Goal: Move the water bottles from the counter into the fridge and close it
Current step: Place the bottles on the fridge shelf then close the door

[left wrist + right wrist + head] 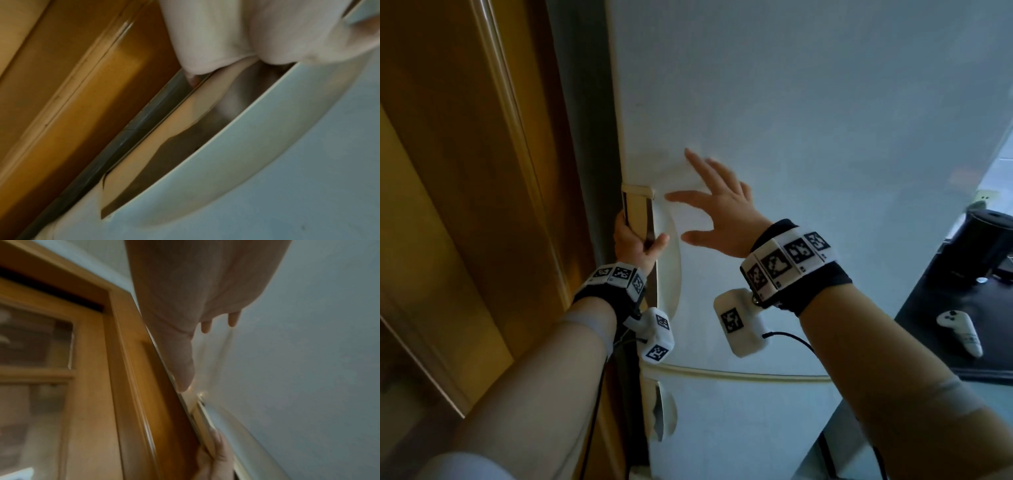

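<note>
A: Starting at the far left, what is showing?

B: A brown wooden door frame (482, 178) is running up the left side, just beside a tall white fridge (808, 113). A dark narrow gap is lying between the two.

A: Where is the fridge, and is it open?

B: It is filling the middle and right of the head view. Its upper door is sitting flush or very nearly so; I cannot tell whether it is fully sealed. A pale seam is crossing below, with a second door under it.

A: What is the left hand doing?

B: The left hand (635, 245) is gripping the recessed handle (640, 219) on the door's left edge. Its fingers are curling into the slot and the thumb is resting on the front. In the left wrist view, the fingers (205, 48) are tucking behind the handle lip (205, 100).

A: And the right hand?

B: The right hand (722, 212) is spreading wide against the door front, just right of the handle, holding nothing. In the right wrist view its thumb (185, 369) is pointing toward the door's edge; actual contact is hard to confirm.

A: Anything further right?

B: A black counter (941, 346) is standing beside the fridge, with a black appliance (986, 240) and a white controller (960, 330) sitting on it. The water bottles are not appearing in any view.
</note>
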Motion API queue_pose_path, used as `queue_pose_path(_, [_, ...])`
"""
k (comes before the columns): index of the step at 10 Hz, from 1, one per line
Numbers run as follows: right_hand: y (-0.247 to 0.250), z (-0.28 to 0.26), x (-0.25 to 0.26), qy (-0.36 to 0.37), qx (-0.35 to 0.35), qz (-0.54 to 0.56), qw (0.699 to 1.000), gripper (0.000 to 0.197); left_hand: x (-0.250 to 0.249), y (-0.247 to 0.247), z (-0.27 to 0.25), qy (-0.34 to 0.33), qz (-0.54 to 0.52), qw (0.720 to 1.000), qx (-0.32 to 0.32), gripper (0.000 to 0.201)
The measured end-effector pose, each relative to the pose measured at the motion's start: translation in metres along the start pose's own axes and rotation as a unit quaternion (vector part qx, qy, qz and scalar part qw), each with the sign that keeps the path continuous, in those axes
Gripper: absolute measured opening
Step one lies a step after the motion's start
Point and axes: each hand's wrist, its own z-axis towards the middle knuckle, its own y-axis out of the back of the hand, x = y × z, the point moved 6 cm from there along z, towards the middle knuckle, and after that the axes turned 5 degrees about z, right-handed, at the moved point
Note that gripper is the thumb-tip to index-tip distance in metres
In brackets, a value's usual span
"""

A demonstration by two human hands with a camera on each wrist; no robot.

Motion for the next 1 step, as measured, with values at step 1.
queue_pose_path(1, [0.0398, -0.0164, 0.0058, 0.023, -0.116, 0.096, 0.988, 0.05, -0.0115, 0.0021, -0.0075, -0.005, 0.002, 1.0, -0.018, 0.078])
